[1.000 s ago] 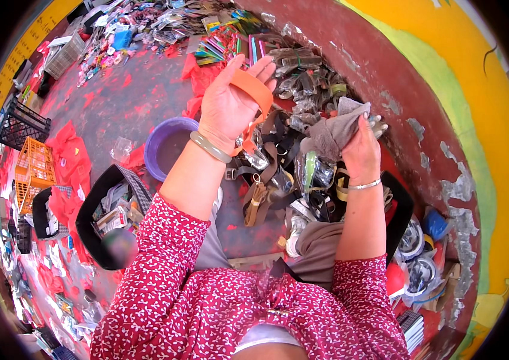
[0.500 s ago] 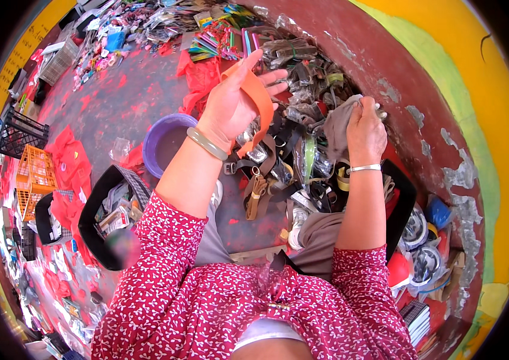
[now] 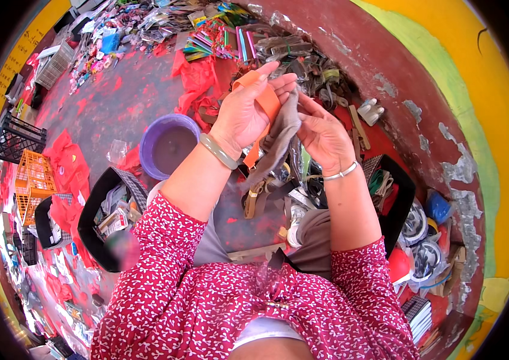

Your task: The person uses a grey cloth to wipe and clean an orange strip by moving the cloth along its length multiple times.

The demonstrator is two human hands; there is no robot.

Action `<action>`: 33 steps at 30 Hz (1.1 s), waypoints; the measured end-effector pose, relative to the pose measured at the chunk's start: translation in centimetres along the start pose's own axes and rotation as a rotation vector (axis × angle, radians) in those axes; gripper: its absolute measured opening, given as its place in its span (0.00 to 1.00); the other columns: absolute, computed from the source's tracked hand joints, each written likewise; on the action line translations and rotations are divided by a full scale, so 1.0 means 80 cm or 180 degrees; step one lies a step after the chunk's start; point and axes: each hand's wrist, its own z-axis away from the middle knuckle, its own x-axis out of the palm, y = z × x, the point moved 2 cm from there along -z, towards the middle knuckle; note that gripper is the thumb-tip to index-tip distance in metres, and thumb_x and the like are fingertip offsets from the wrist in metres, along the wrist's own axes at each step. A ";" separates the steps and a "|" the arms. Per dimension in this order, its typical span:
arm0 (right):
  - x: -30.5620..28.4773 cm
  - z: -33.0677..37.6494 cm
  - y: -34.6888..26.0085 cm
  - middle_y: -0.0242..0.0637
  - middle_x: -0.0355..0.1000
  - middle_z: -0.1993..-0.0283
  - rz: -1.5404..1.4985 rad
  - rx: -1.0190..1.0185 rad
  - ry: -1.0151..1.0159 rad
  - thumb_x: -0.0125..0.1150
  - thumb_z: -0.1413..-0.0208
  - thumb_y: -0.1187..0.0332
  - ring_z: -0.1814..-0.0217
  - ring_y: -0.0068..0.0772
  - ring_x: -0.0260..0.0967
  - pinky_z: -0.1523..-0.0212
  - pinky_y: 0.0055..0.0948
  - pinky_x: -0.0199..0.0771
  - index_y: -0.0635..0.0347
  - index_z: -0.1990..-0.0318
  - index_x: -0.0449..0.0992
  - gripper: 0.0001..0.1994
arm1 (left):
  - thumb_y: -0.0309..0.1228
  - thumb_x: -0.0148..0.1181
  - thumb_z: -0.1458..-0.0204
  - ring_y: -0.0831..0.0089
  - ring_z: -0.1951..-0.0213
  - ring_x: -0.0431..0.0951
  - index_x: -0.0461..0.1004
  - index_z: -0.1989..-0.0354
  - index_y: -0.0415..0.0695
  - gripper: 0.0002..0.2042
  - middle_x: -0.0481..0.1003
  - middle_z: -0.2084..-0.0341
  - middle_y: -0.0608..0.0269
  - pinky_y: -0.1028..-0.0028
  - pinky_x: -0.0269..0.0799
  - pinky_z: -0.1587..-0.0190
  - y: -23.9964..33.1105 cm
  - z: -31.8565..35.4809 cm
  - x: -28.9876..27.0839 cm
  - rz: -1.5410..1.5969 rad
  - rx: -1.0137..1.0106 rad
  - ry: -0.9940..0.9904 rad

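My left hand holds an orange strap, which loops over the palm near the thumb and hangs below it. Its fingers are stretched out toward the upper right. A grey-brown cloth hangs between my hands, its top against the left fingertips. My right hand grips the cloth's right side between thumb and fingers. Below and behind them lies a heap of belts and straps, many in clear plastic, including a bundled brown strap. The cloth and hands cover part of that heap.
A purple basin of murky water stands left of my left forearm. Black bins hold packets and straps on both sides. Orange crates are at the left. A peeling wall bounds the right, with a pale bundle beside it.
My right hand has moved left from beside the wall, bringing the cloth to my left hand and the orange strap. The pale bundle by the wall has come into view. My left hand has shifted slightly.
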 end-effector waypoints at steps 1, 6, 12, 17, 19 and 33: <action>0.003 -0.001 0.003 0.37 0.69 0.51 0.0111 -0.0011 0.0046 0.57 0.48 0.78 0.50 0.28 0.69 0.51 0.26 0.72 0.68 0.44 0.64 0.22 | 0.31 0.46 0.41 0.54 0.43 0.66 0.55 0.40 0.34 0.23 0.63 0.46 0.36 0.63 0.60 0.38 -0.002 0.000 0.000 0.0019 -0.0050 0.0007; 0.018 -0.002 0.026 0.32 0.72 0.59 0.1641 0.0175 0.0270 0.64 0.48 0.67 0.59 0.19 0.68 0.62 0.19 0.68 0.68 0.51 0.71 0.19 | 0.32 0.46 0.40 0.55 0.45 0.68 0.55 0.40 0.34 0.22 0.66 0.48 0.38 0.66 0.64 0.41 -0.010 0.006 0.010 -0.0299 -0.0347 0.0004; 0.015 0.002 0.017 0.35 0.74 0.63 0.1378 0.0476 0.0413 0.64 0.48 0.68 0.66 0.21 0.71 0.65 0.21 0.72 0.69 0.54 0.73 0.17 | 0.33 0.45 0.39 0.56 0.47 0.70 0.57 0.41 0.34 0.21 0.68 0.49 0.41 0.65 0.66 0.42 0.006 0.004 0.014 -0.0900 0.0058 0.0044; 0.013 0.005 0.004 0.41 0.72 0.52 0.0109 0.0791 -0.0660 0.56 0.51 0.81 0.51 0.31 0.72 0.49 0.27 0.70 0.71 0.45 0.65 0.23 | 0.34 0.45 0.39 0.58 0.48 0.71 0.58 0.42 0.37 0.20 0.69 0.50 0.44 0.65 0.68 0.45 0.013 0.003 0.007 -0.0731 0.0280 0.0259; 0.000 0.002 0.008 0.41 0.71 0.51 0.0255 0.0998 -0.0520 0.57 0.51 0.81 0.51 0.30 0.71 0.49 0.26 0.69 0.70 0.44 0.64 0.24 | 0.34 0.45 0.39 0.59 0.49 0.71 0.58 0.42 0.37 0.20 0.69 0.50 0.44 0.65 0.69 0.46 0.013 0.005 0.011 -0.0691 0.0194 0.0262; 0.011 0.002 0.032 0.34 0.70 0.53 0.1132 0.0269 -0.0617 0.56 0.41 0.60 0.50 0.22 0.67 0.48 0.24 0.66 0.66 0.47 0.67 0.21 | 0.36 0.43 0.38 0.61 0.50 0.72 0.58 0.40 0.39 0.20 0.70 0.50 0.46 0.68 0.65 0.45 0.026 0.008 0.009 -0.0882 0.0308 0.0410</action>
